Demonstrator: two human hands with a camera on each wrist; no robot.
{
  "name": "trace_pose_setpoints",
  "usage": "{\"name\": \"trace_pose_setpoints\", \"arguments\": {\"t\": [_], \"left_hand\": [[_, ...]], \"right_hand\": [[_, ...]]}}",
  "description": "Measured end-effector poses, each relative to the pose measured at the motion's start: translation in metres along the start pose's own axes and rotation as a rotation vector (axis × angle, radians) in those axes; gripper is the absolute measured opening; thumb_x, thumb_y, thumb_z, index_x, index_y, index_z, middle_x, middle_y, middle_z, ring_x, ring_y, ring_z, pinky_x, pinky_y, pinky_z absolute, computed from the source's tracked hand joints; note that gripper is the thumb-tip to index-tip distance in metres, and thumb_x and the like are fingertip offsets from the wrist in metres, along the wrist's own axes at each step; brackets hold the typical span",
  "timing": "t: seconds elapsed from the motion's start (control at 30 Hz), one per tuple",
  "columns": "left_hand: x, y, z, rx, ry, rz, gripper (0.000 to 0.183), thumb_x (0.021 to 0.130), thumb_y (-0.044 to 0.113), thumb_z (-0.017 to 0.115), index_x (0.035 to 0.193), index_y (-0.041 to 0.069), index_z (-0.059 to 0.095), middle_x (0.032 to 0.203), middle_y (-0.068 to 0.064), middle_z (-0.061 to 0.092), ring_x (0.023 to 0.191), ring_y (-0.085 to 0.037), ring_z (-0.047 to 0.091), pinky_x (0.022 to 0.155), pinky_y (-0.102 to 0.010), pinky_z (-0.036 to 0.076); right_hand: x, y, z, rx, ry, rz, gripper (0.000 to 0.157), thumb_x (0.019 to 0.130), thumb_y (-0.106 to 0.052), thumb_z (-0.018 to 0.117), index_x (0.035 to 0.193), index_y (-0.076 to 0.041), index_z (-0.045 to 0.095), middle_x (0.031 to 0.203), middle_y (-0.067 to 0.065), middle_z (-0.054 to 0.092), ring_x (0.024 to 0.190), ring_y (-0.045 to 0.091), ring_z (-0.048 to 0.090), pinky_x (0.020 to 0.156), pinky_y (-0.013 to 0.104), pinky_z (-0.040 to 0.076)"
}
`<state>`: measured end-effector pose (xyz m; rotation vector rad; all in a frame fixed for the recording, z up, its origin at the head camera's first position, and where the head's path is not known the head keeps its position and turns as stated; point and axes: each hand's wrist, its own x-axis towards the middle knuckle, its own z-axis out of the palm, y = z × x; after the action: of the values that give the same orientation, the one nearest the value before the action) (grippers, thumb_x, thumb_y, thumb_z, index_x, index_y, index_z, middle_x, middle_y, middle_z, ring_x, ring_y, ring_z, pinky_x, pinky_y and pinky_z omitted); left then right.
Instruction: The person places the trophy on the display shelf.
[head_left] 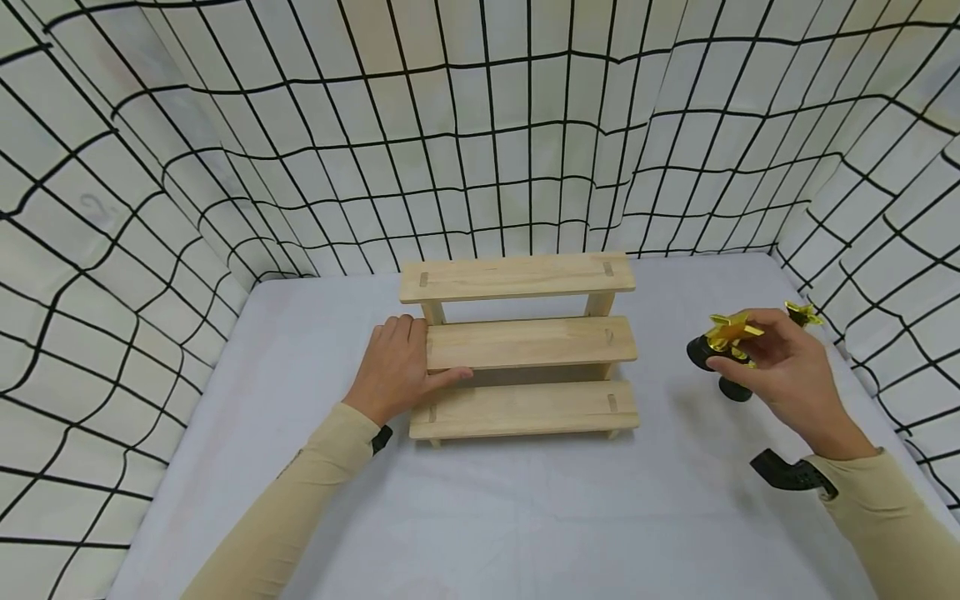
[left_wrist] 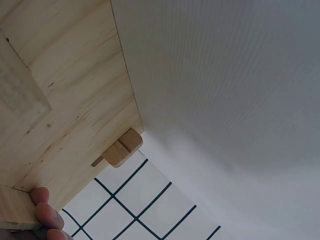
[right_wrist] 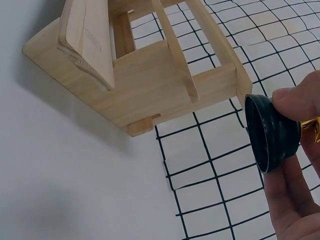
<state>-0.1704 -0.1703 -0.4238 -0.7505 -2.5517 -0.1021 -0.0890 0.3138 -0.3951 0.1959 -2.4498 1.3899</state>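
The left hand [head_left: 397, 367] lies flat-fingered against the end of the three-tier pale wooden step shelf [head_left: 525, 343] on the white bench [head_left: 525, 517], steadying it. The right hand [head_left: 787, 371] pinches a gold star trophy on a round black base [head_left: 723, 346], held above the bench to the shelf's right. In my judgement it should be kept upright and the base set down flat on a step.

Black-gridded white cloth walls [head_left: 487, 125] enclose a pale grey table [head_left: 525, 517].

No words, numbers or signs are showing anywhere to read, not on the wooden steps [head_left: 525, 342] or the gold and black toy [head_left: 723, 346].
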Motion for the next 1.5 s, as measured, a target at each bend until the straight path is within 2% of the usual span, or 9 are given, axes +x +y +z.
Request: {"name": "trace_pose_setpoints", "arguments": {"t": [0.17,0.5,0.83,1.17,1.5], "left_hand": [[0.0,0.0,0.0,0.002,0.0,-0.004,0.083,0.068,0.076,0.08,0.089,0.0,0.054,0.078,-0.014,0.054,0.07,-0.031,0.051,0.064,-0.037,0.037],[0.0,0.0,0.001,0.01,0.003,-0.007,0.083,0.067,0.076,0.081,0.09,0.0,0.054,0.079,-0.014,0.055,0.071,-0.032,0.053,0.064,-0.038,0.038],[-0.001,-0.001,0.003,0.022,-0.004,-0.007,0.084,0.068,0.077,0.08,0.091,0.0,0.054,0.081,-0.015,0.056,0.072,-0.032,0.052,0.065,-0.038,0.038],[0.0,0.0,0.002,0.022,-0.013,-0.009,0.085,0.069,0.078,0.079,0.091,0.0,0.055,0.081,-0.015,0.057,0.073,-0.032,0.054,0.065,-0.038,0.039],[0.001,0.0,0.0,0.036,-0.034,-0.015,0.087,0.07,0.082,0.074,0.092,0.0,0.056,0.08,-0.014,0.057,0.074,-0.031,0.054,0.065,-0.037,0.04]], "right_hand": [[0.0,-0.004,0.007,-0.004,-0.036,0.005,0.057,0.08,0.01,0.082,0.129,-0.007,0.058,0.12,-0.021,0.06,0.104,-0.01,0.062,0.09,0.001,0.047],[-0.002,-0.019,0.018,0.032,-0.07,-0.016,0.056,0.079,0.01,0.083,0.128,-0.004,0.059,0.123,-0.027,0.064,0.108,-0.011,0.064,0.093,0.002,0.046],[-0.002,-0.028,0.034,0.119,-0.119,-0.072,0.057,0.075,0.019,0.081,0.124,0.004,0.058,0.119,-0.014,0.063,0.106,-0.002,0.066,0.096,0.008,0.05],[-0.002,-0.033,0.05,0.13,-0.155,-0.089,0.055,0.075,0.016,0.082,0.123,0.003,0.058,0.118,-0.015,0.061,0.107,-0.003,0.065,0.097,0.007,0.049],[-0.005,-0.034,0.071,0.176,-0.208,-0.143,0.055,0.075,0.017,0.082,0.122,0.003,0.058,0.117,-0.015,0.06,0.105,-0.004,0.063,0.1,0.008,0.048]]}}
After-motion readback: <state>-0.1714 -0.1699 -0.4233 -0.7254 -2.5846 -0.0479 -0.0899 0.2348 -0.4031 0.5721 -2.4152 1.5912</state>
